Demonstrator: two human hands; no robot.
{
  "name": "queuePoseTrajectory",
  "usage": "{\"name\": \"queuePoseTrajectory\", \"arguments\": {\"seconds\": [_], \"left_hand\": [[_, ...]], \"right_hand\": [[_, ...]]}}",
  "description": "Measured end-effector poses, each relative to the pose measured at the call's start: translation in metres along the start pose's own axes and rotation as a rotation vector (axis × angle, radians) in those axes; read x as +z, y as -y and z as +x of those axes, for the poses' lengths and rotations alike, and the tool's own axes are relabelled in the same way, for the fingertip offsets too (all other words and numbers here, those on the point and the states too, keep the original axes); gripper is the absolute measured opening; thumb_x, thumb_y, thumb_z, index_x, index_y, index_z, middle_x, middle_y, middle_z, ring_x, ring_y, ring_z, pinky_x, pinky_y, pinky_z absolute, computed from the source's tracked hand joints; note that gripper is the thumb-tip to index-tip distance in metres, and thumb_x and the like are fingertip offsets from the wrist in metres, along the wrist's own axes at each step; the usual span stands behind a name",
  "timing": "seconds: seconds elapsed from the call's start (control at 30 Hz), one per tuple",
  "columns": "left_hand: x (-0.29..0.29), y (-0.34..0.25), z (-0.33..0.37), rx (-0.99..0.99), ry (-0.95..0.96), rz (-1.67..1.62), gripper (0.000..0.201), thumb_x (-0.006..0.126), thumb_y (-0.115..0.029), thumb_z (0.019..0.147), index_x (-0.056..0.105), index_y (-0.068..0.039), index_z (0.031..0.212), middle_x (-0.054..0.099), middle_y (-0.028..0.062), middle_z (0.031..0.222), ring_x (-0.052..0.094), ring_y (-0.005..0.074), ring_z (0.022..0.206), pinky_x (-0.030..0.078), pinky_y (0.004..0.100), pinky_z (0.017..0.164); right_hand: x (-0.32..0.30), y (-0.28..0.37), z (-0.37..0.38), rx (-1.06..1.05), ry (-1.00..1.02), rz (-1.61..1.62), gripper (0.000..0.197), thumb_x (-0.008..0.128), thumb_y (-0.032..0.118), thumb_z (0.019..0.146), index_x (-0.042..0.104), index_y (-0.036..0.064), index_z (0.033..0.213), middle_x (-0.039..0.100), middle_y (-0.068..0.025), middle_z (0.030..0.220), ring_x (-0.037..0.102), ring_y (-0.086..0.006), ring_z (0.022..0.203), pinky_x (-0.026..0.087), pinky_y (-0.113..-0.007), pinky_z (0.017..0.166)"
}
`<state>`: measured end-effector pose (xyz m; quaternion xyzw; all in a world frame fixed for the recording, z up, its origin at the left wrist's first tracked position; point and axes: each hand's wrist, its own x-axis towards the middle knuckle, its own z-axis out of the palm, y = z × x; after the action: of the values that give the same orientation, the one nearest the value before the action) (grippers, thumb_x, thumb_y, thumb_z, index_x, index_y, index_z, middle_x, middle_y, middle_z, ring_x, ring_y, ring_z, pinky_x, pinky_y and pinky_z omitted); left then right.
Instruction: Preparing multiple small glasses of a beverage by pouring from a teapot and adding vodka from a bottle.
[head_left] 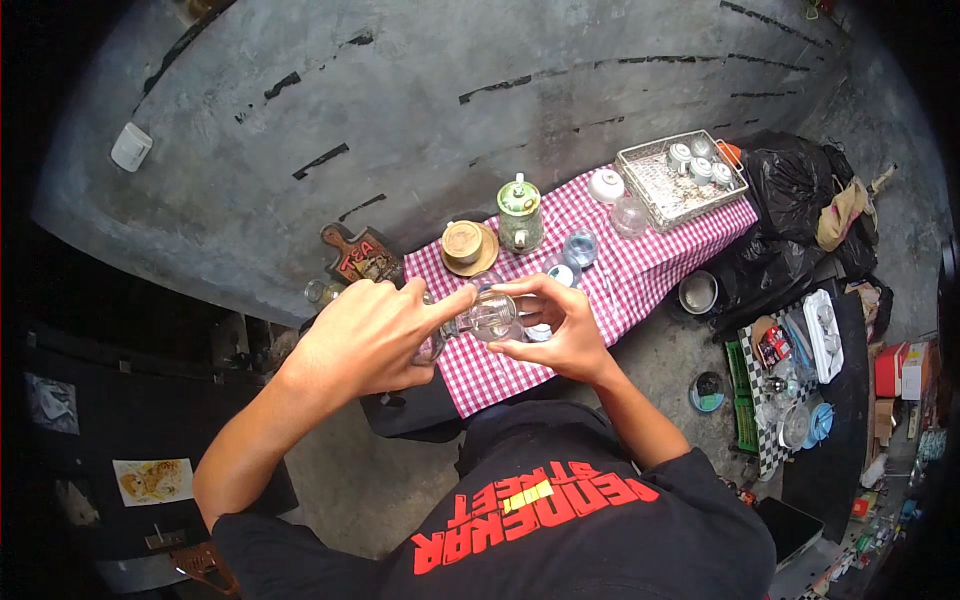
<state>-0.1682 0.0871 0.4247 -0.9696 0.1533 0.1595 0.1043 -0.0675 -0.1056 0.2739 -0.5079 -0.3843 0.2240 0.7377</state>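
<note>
Above the near part of a red-and-white checked tablecloth [478, 378], my two hands hold clear glassware close together. My right hand [562, 335] pinches a small ribbed glass jar [490, 316], tilted on its side, between thumb and fingers. My left hand [365, 335] is closed around another clear glass piece [431, 346], mostly hidden by the fingers. The two pieces meet or overlap; I cannot tell which. Just beyond stand a yellow-brown cup [462, 241] on a saucer [487, 255], a green patterned teapot [519, 220] with its lid on, and a clear glass [580, 247].
Farther right sit a white bowl [606, 185], another clear glass [630, 217] and a wire-sided tray [655, 205] with several white-and-grey cups. A wooden board [358, 255] leans by the wall. Black bags [790, 190], a metal pot [698, 292] and a green crate [741, 395] are at right.
</note>
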Motion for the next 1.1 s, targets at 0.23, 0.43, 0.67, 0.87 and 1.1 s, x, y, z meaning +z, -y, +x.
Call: {"name": "queuePoseTrajectory", "arguments": {"seconds": [0.23, 0.43, 0.67, 0.87, 1.1], "left_hand": [[-0.0034, 0.0009, 0.0023, -0.006, 0.017, 0.003, 0.083, 0.074, -0.035, 0.075, 0.037, -0.016, 0.147, 0.06, 0.0166, 0.093, 0.065, 0.0322, 0.069, 0.054, 0.0418, 0.063], [-0.0015, 0.0023, -0.0007, -0.001, -0.005, 0.023, 0.083, 0.074, -0.035, 0.076, 0.037, -0.016, 0.147, 0.06, 0.0164, 0.093, 0.065, 0.0318, 0.07, 0.053, 0.0411, 0.064], [-0.0023, 0.0025, -0.0019, -0.015, 0.008, 0.046, 0.083, 0.074, -0.034, 0.076, 0.037, -0.017, 0.148, 0.06, 0.0158, 0.093, 0.065, 0.0311, 0.07, 0.053, 0.0409, 0.064], [0.0009, 0.0049, -0.0019, -0.009, -0.01, 0.034, 0.083, 0.074, -0.034, 0.075, 0.038, -0.017, 0.147, 0.06, 0.0156, 0.092, 0.065, 0.031, 0.068, 0.053, 0.0408, 0.062], [0.0008, 0.0065, 0.0005, -0.015, -0.009, 0.032, 0.083, 0.075, -0.033, 0.074, 0.037, -0.016, 0.147, 0.06, 0.0162, 0.091, 0.065, 0.0314, 0.068, 0.054, 0.0413, 0.062]], "right_hand": [[-0.0008, -0.002, 0.0016, 0.025, -0.007, 0.016, 0.052, 0.083, 0.001, 0.073, 0.057, -0.0026, 0.119, 0.065, -0.0135, 0.118, 0.067, -0.0203, 0.106, 0.056, -0.033, 0.093], [0.0008, -0.0011, 0.0032, 0.027, 0.007, -0.019, 0.053, 0.083, 0.001, 0.074, 0.057, -0.0028, 0.119, 0.065, -0.0141, 0.118, 0.067, -0.0204, 0.106, 0.055, -0.033, 0.093], [0.0022, -0.0057, 0.0048, 0.004, 0.015, -0.019, 0.052, 0.083, 0.001, 0.074, 0.057, -0.0029, 0.119, 0.065, -0.014, 0.118, 0.067, -0.0203, 0.106, 0.055, -0.033, 0.094], [0.0036, -0.0043, 0.0055, 0.019, 0.012, -0.004, 0.052, 0.083, 0.0, 0.073, 0.057, -0.0027, 0.118, 0.065, -0.014, 0.118, 0.067, -0.0207, 0.106, 0.055, -0.033, 0.094], [0.0028, -0.0047, 0.0074, 0.034, 0.008, 0.008, 0.053, 0.083, 0.0, 0.074, 0.056, -0.0024, 0.119, 0.065, -0.014, 0.118, 0.067, -0.0209, 0.106, 0.056, -0.034, 0.093]]}}
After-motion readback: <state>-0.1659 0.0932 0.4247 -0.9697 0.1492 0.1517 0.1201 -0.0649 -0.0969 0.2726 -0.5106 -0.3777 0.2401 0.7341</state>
